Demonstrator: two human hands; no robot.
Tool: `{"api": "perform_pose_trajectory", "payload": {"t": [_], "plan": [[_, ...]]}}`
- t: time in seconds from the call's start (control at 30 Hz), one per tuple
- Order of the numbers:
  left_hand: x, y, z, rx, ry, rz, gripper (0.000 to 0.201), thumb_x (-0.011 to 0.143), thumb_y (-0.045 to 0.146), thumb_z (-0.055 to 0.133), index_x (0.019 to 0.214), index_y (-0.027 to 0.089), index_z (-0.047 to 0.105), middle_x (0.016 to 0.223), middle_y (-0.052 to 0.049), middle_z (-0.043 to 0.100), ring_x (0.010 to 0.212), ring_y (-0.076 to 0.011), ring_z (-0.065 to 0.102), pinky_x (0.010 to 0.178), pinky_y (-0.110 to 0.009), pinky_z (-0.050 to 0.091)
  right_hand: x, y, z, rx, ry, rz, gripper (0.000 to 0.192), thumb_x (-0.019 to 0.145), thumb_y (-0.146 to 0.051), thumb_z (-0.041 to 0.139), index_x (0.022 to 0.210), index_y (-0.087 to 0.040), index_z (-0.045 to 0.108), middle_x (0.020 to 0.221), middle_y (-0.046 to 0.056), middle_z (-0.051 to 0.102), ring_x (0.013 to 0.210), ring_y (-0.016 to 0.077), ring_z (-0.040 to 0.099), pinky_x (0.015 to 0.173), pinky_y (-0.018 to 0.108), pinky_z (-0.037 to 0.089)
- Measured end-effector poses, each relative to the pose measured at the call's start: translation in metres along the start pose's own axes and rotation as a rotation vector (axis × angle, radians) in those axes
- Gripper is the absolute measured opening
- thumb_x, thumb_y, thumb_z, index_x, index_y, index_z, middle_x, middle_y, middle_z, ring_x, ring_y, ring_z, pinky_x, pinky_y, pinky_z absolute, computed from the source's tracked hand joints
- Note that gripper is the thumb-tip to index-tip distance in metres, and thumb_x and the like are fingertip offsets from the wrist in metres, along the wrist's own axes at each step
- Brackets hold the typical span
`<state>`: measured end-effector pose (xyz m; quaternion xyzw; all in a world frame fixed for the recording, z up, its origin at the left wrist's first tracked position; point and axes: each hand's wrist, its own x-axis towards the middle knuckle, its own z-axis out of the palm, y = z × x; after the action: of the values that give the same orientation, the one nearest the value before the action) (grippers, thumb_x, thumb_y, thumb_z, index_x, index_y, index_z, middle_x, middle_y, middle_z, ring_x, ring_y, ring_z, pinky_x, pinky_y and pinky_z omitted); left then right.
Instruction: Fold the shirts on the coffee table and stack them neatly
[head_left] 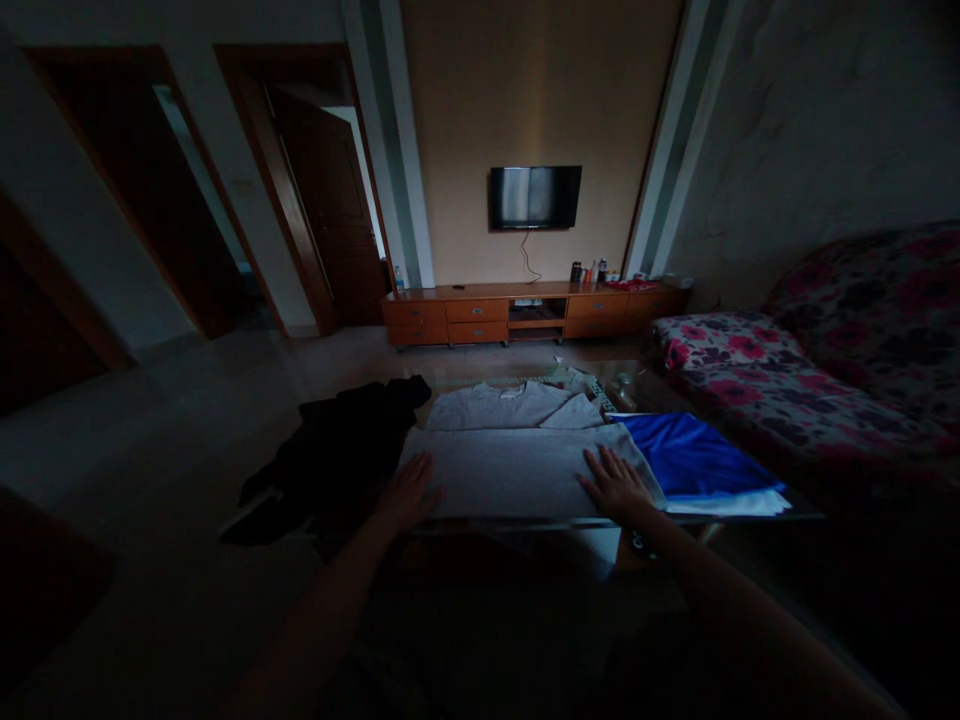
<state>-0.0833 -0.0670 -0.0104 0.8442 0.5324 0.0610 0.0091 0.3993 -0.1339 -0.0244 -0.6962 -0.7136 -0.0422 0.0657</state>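
Note:
A light grey T-shirt (510, 470) lies on a low table, its lower part folded up over the body so that a straight edge crosses it below the collar. My left hand (409, 492) rests flat on the left side of the folded part, fingers spread. On the right side, my right hand (616, 484) presses flat with its fingers apart. Left of the shirt is a crumpled heap of black clothing (337, 440). A folded blue garment (694, 455) lies to the right, with white cloth under it.
The glass-topped table's edge (806, 515) shows at the right. A sofa with a floral cover (757, 385) stands to the right. Beyond the table are a wooden TV cabinet (420, 312) with bottles on it and a wall-mounted television (534, 197). A wooden door (322, 200) stands ajar.

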Motion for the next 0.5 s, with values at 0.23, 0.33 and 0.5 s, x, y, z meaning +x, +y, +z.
{"api": "perform_pose_trajectory", "payload": {"t": [0.23, 0.33, 0.5], "plan": [[-0.019, -0.009, -0.001, 0.003, -0.012, -0.024, 0.089, 0.095, 0.070, 0.035, 0.160, 0.009, 0.029, 0.168, -0.015, 0.021, 0.157, -0.0295, 0.017, 0.127, -0.042, 0.018, -0.012, 0.010, 0.006, -0.023, 0.039, 0.062, 0.072, 0.099, -0.065, 0.030, 0.162, -0.031, 0.028, 0.168, 0.007, 0.025, 0.155, 0.0342, 0.020, 0.121, 0.058, 0.022], [-0.021, -0.007, -0.006, -0.004, -0.020, -0.040, 0.090, 0.094, 0.071, 0.039, 0.159, 0.010, 0.032, 0.168, -0.016, 0.023, 0.156, -0.0308, 0.020, 0.126, -0.043, 0.021, -0.010, 0.012, -0.002, 0.011, 0.009, 0.033, 0.070, 0.099, -0.067, 0.029, 0.160, -0.034, 0.033, 0.165, 0.006, 0.034, 0.150, 0.0340, 0.030, 0.115, 0.058, 0.032], [-0.010, -0.002, -0.016, 0.024, 0.031, -0.095, 0.068, 0.102, 0.057, 0.029, 0.152, 0.015, 0.045, 0.160, -0.014, 0.042, 0.147, -0.0287, 0.040, 0.121, -0.044, 0.032, 0.001, 0.020, -0.009, 0.012, 0.082, 0.039, 0.066, 0.102, -0.057, 0.023, 0.153, -0.024, 0.047, 0.159, 0.010, 0.043, 0.145, 0.0320, 0.039, 0.119, 0.051, 0.032]]}}
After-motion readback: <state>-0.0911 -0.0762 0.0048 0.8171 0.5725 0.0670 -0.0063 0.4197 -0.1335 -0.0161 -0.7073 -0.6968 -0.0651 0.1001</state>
